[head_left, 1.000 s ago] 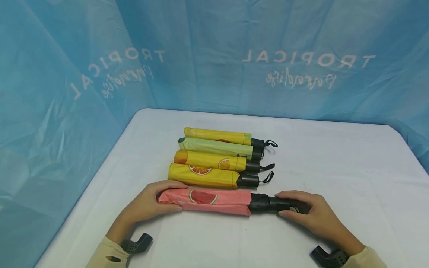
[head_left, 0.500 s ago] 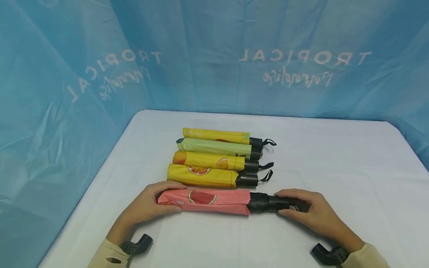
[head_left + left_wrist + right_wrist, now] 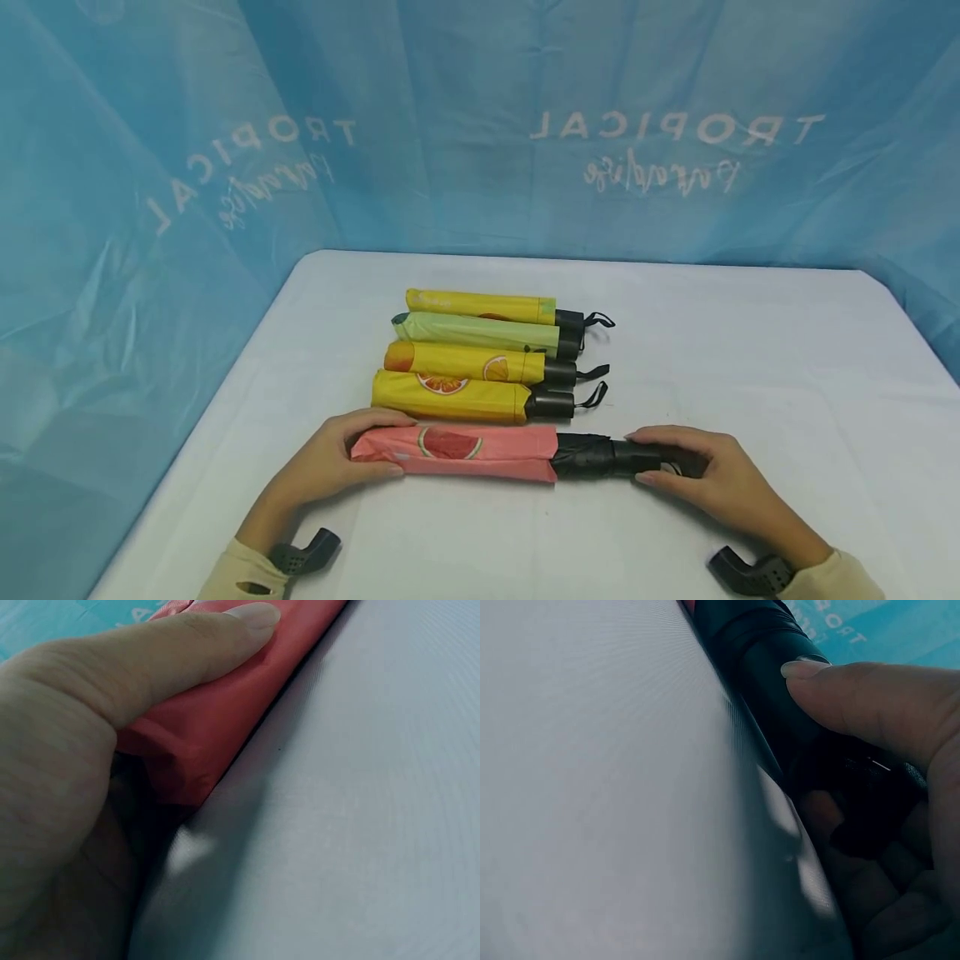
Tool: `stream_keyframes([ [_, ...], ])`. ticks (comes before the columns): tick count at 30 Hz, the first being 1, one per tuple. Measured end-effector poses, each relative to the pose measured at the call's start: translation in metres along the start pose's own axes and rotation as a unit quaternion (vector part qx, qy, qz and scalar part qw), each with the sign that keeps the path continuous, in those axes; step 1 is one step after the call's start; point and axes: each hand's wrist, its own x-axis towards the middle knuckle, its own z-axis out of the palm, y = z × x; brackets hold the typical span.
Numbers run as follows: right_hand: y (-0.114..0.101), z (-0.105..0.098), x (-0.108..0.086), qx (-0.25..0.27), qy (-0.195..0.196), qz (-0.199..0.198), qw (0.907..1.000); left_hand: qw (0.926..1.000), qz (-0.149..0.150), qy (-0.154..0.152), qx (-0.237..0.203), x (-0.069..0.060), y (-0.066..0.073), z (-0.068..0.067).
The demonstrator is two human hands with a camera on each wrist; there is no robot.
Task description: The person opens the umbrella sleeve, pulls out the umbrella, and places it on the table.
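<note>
A folded umbrella lies across the front of the table, its pink sleeve point(image 3: 487, 467) printed with a watermelon slice. My left hand point(image 3: 333, 462) grips the sleeve's left end between thumb and fingers; the left wrist view shows the thumb on the pink fabric point(image 3: 217, 712). On the right, the black handle point(image 3: 633, 458) and some dark folded fabric point(image 3: 581, 456) stick out of the sleeve. My right hand point(image 3: 720, 479) holds the handle's end, with the thumb on top in the right wrist view. That hand partly hides the handle's tip.
Several folded umbrellas lie in a stack of rows behind: an orange-print yellow one point(image 3: 450, 398), another yellow one point(image 3: 472, 363), a pale green one point(image 3: 480, 332) and the farthest yellow one point(image 3: 480, 307). A blue printed curtain point(image 3: 480, 167) encloses the white table point(image 3: 750, 350).
My right hand has shifted slightly right with the handle, and a little more of the black part shows outside the pink sleeve. The left hand keeps its grip. The head view has drifted slightly.
</note>
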Motion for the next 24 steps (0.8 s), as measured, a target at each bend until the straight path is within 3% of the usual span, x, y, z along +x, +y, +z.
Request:
stream_keyframes([
  [8,-0.0002,-0.0011,-0.0031,-0.008,0.010,-0.011,0.9999,0.9999,-0.002,0.004,0.011,-0.0005,-0.0011,0.0011],
  [19,0.0018,-0.0076,-0.0085,-0.002,0.006,0.020,0.9998,0.9999,-0.009,0.006,0.003,0.0001,-0.0003,0.0002],
  [24,0.0031,-0.0075,-0.0084,0.001,0.004,0.009,0.9999,0.9999,-0.008,0.010,0.010,0.0003,-0.0016,0.0013],
])
